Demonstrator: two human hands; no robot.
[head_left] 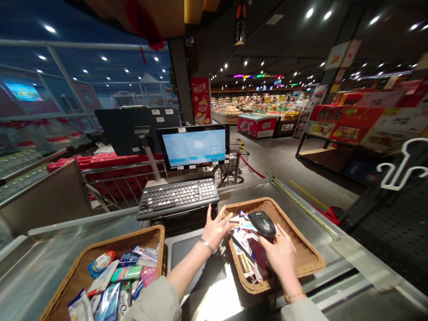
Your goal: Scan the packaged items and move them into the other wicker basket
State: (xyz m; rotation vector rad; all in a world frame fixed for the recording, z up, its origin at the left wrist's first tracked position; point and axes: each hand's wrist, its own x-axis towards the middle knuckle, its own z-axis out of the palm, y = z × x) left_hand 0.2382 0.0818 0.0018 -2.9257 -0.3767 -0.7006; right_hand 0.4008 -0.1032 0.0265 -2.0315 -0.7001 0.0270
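Note:
My right hand point(281, 254) is closed around a black handheld barcode scanner point(262, 223), held over the right wicker basket point(301, 249). That basket holds several small packaged goods point(245, 249). My left hand point(216, 229) is open with its fingers spread, reaching at the basket's left rim and touching the packets there. A bracelet sits on my left wrist. The left wicker basket point(83, 267) is full of colourful small packets point(120, 276) near my left elbow.
A black keyboard point(177, 197) and a lit checkout screen point(194, 147) stand beyond the baskets on the steel counter point(43, 258). A flat scanner plate point(200, 276) lies between the baskets. Shopping carts, store shelves and an aisle lie behind; black pegboard point(394, 227) at right.

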